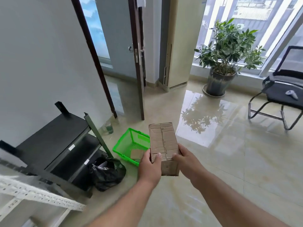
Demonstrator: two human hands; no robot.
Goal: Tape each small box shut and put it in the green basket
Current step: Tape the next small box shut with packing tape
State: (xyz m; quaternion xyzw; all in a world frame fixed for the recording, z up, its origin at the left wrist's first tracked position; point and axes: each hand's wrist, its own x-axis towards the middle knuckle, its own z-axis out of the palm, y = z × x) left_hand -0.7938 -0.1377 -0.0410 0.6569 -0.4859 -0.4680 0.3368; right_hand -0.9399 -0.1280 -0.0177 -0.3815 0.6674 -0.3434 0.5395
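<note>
A small brown cardboard box (163, 140) is held out in front of me, its flaps closed with a seam running down the top. My left hand (150, 166) grips its near left side, thumb on top. My right hand (185, 158) grips its near right side. The green basket (129, 145) stands on the floor just left of and below the box, and another small box (136, 154) lies inside it. The held box covers the basket's right part.
A black shelf unit (54, 145) stands at the left with a black rubbish bag (106, 172) at its foot. A white perforated rack (37, 195) is at the near left. A potted plant (221, 63) and a black chair (282, 94) stand across the glossy tiled floor.
</note>
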